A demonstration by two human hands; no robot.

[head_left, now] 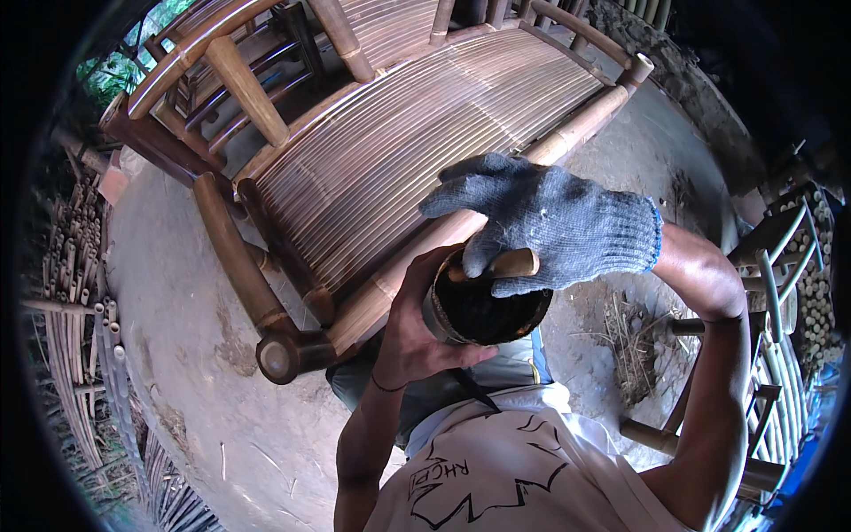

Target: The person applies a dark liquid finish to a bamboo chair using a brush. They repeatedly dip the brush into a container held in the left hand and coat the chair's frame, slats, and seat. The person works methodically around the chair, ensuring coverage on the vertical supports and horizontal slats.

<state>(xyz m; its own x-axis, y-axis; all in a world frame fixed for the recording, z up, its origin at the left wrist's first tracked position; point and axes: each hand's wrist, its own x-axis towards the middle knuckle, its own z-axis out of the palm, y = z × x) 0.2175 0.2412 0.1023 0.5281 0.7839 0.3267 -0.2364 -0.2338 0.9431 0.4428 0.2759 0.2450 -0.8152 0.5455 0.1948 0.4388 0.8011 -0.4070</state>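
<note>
My left hand (413, 328), bare with a thin cord at the wrist, is closed round a round can (436, 317). The can's inside (496, 315) is dark and looks stained or filled with something dark. Over its mouth is my right hand (541, 222) in a grey knitted glove, some fingers stretched to the left. A short wooden handle (518, 263) sticks out between the gloved fingers, its working end hidden in the can. Right in front of both hands lies a bamboo bench (390, 142) with a shiny slatted seat and a thick front pole (381, 297).
Cut bamboo sticks (71, 257) are piled at the far left. To the right stand bamboo frames (771, 293) beside stacked poles (815, 284). Dry scraps (634, 350) lie on the concrete floor (204, 355). A bamboo armrest (235, 257) rises at the bench's left end.
</note>
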